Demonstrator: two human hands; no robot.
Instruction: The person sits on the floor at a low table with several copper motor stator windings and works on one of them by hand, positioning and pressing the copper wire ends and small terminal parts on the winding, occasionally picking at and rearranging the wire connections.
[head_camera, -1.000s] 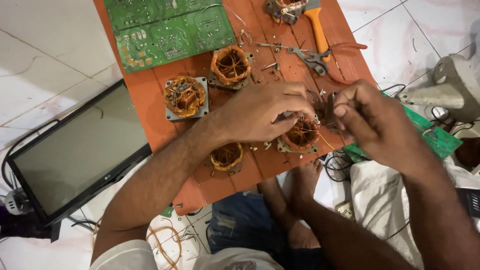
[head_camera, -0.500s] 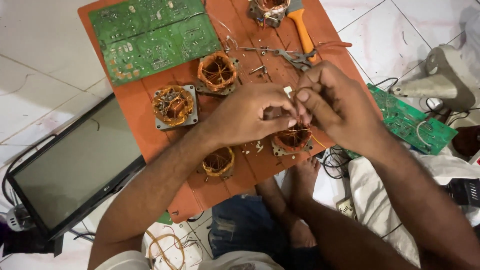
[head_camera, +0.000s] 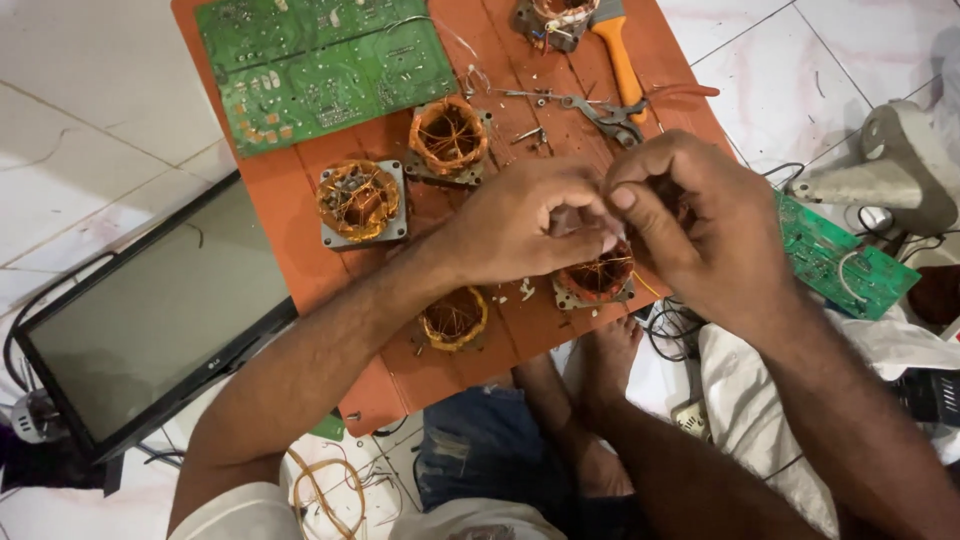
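Both hands meet over the orange board (head_camera: 300, 230): the left hand (head_camera: 520, 225) and right hand (head_camera: 700, 225) pinch fine copper wire together, fingertips touching, just above a coil (head_camera: 598, 280) lying at the board's near edge. Three more coils sit nearby.

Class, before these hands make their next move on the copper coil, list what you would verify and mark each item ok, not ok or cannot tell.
1. Both hands meet over the coil: left hand, right hand: ok.
2. Coil under hands rests on the orange board: ok.
3. What the fingers pinch: cannot tell.
4. Pliers lie within reach: ok.
5. Board free of loose bits: not ok, small scraps.
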